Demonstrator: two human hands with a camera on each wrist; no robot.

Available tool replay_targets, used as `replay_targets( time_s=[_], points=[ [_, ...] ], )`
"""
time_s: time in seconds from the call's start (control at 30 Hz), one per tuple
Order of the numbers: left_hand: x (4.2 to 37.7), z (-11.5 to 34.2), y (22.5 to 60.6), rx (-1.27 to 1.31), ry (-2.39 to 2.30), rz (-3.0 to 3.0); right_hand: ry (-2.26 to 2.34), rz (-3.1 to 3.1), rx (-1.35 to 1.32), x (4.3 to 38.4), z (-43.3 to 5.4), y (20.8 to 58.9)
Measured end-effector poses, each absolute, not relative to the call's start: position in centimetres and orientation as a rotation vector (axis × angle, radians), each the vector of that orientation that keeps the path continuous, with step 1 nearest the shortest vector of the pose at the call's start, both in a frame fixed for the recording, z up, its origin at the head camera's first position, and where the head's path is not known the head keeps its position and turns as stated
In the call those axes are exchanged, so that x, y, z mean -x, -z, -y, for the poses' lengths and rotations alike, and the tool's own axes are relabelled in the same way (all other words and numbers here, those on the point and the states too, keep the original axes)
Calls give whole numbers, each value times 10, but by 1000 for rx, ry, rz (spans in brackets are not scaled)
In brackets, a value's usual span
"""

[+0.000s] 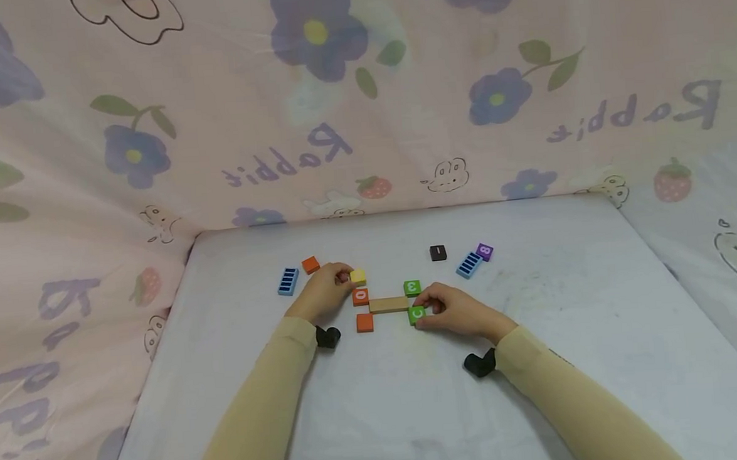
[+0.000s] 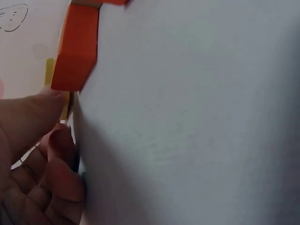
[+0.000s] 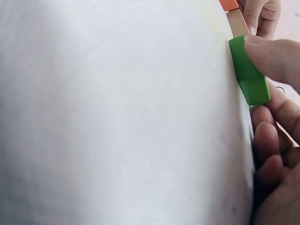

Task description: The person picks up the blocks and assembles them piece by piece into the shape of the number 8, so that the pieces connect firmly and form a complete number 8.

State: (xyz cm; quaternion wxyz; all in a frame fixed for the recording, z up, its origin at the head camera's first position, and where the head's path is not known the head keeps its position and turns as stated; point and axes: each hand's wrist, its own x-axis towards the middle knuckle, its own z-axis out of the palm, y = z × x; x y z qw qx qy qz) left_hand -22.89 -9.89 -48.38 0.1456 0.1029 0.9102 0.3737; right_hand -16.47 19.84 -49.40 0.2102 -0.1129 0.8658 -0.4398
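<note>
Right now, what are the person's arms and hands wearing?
Both arms wear snug pale tan sleeves reaching the wrists: left sleeve, right sleeve. A small black camera unit sits at each wrist: left, right. The left hand and right hand are bare, without gloves or visible rings.

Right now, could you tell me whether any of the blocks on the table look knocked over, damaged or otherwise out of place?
Nothing stands out. The blocks lie flat on the table. The left hand holds a yellow block; the right hand pinches a green block beside the plain wooden bar.
</note>
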Motion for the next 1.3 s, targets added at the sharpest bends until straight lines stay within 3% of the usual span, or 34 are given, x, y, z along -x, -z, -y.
replay_targets(
  time_s=[1.3],
  points=[
    [232, 103, 489, -280, -1112, -2519, 1230, -2423, 329, 163, -197, 493]
  ],
)
